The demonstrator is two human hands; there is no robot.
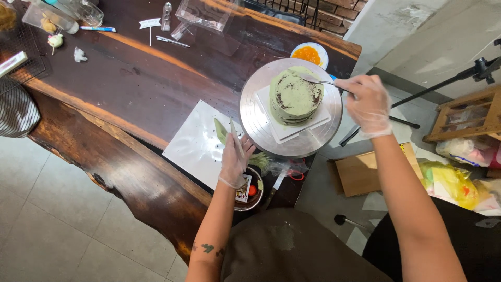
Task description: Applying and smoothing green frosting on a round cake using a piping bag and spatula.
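spanning dark wooden table [130, 89], grey tiled floor [47, 209]

Left hand [236, 159]: covered by a thin, clear disposable glove, loose and wrinkled, ending in a rolled cuff at the wrist. Right hand [368, 104]: same type of glove, creased across the back. Both forearms bare, no sleeves visible. Left forearm carries small dark green tattoo marks near the elbow. Lap area: dark brown-grey garment.
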